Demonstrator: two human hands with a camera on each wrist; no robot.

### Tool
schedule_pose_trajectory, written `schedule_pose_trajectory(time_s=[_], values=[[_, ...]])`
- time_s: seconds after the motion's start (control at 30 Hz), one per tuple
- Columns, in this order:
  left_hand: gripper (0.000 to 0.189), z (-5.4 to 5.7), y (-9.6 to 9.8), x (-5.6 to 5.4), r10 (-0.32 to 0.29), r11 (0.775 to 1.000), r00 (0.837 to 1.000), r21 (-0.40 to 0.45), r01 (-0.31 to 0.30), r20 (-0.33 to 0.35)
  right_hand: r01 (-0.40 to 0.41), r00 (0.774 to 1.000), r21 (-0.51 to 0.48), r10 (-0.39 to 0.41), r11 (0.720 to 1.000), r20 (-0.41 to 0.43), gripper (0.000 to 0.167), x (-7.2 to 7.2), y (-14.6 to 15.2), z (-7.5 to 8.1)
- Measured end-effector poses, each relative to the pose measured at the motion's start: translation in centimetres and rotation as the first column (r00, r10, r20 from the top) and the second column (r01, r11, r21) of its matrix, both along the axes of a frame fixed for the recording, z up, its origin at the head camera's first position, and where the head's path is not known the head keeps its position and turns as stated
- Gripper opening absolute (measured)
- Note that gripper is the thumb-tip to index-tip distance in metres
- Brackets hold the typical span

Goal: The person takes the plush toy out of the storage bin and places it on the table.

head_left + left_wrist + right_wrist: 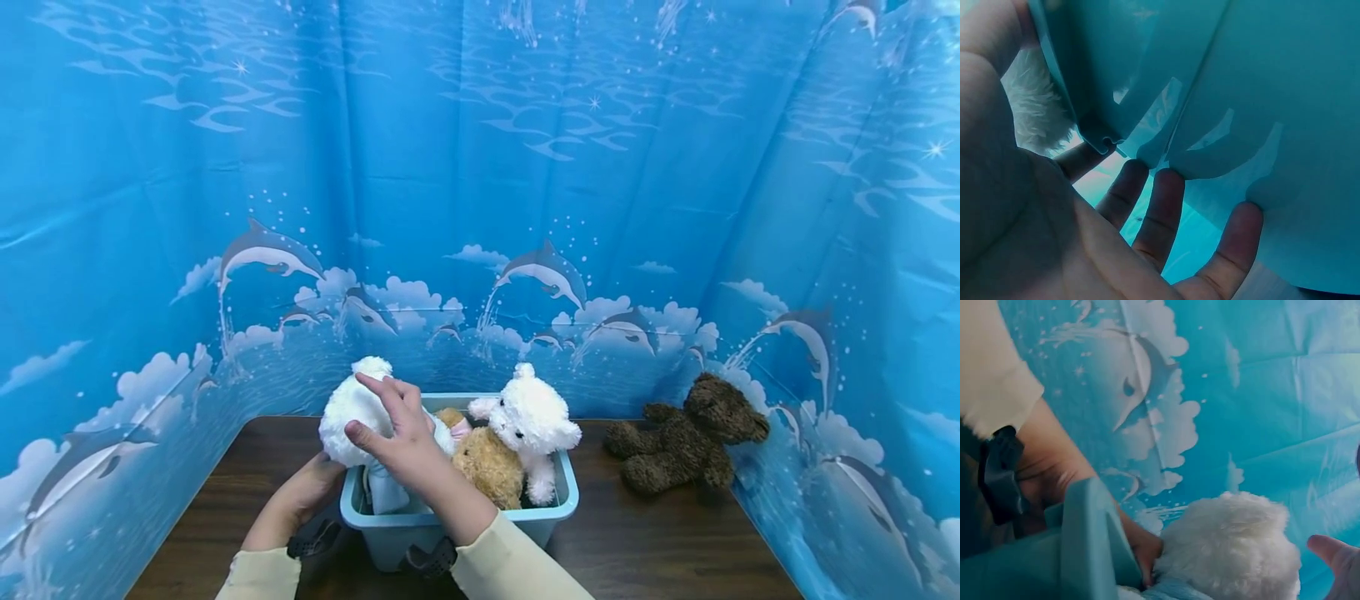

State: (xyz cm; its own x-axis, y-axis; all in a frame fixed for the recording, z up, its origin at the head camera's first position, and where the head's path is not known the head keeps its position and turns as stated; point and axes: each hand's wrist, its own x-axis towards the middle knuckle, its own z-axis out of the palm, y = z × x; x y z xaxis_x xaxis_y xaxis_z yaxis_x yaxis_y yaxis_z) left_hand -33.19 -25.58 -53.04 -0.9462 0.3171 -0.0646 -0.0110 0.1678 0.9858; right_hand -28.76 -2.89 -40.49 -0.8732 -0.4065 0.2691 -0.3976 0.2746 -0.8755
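A light blue plastic bin (525,517) stands on the table with several plush toys in it. At its left side a fluffy white plush toy (347,421) in pale blue clothing leans on the rim, its head above the edge. My left hand (303,493) grips the bin's left side beneath that toy; in the left wrist view its fingertips (1166,187) press the outer wall. Spread fingers show on my right hand (412,446), held over the white toy and overlapping it in the head view. The right wrist view has a fingertip (1322,545) apart from the toy.
Also in the bin are a curly tan plush (489,468) and another white plush (534,408) with pink feet, hanging over the back right rim. A dark brown teddy bear (678,442) lies on the table (600,542) at right. A dolphin-print curtain (465,167) surrounds the table.
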Motion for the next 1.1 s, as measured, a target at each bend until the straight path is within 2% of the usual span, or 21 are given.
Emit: schedule_pose_trajectory(time_s=[0.13, 0.27, 0.4, 0.7, 0.97, 1.1], values=[[0.076, 0.0, 0.1, -0.3, -0.022, 1.0, 1.0, 0.017, 0.023, -0.011, 0.056, 0.998, 0.099, -0.055, 0.993, -0.015, 0.068, -0.1, -0.2, -0.3], [0.08, 0.1, 0.1, -0.4, -0.022, 1.0, 0.999, 0.02, 0.022, 0.026, 0.082, 0.996, 0.21, -0.076, 0.974, -0.036, 0.089, -0.4, -0.3, -0.6], [0.083, 0.3, 0.1, -0.2, -0.007, 1.0, 0.999, 0.016, 0.006, 0.051, 0.097, 0.995, 0.275, -0.092, 0.956, -0.032, 0.105, -0.6, -0.3, -0.8], [0.086, 0.5, 0.4, 0.2, -0.01, 0.998, 0.998, 0.056, 0.006, 0.065, 0.108, 0.994, 0.402, -0.096, 0.909, -0.048, 0.109, -0.6, 0.2, -0.4], [0.085, 0.6, 0.5, -0.4, -0.048, 0.996, 0.999, 0.071, 0.047, 0.011, 0.136, 0.991, 0.457, -0.119, 0.879, -0.067, 0.107, -1.0, 0.8, 0.0], [0.087, 0.6, 0.5, -0.5, -0.058, 0.997, 0.998, 0.059, 0.057, 0.007, 0.158, 0.987, 0.509, -0.117, 0.846, -0.111, 0.107, -1.0, 0.8, -0.2]])
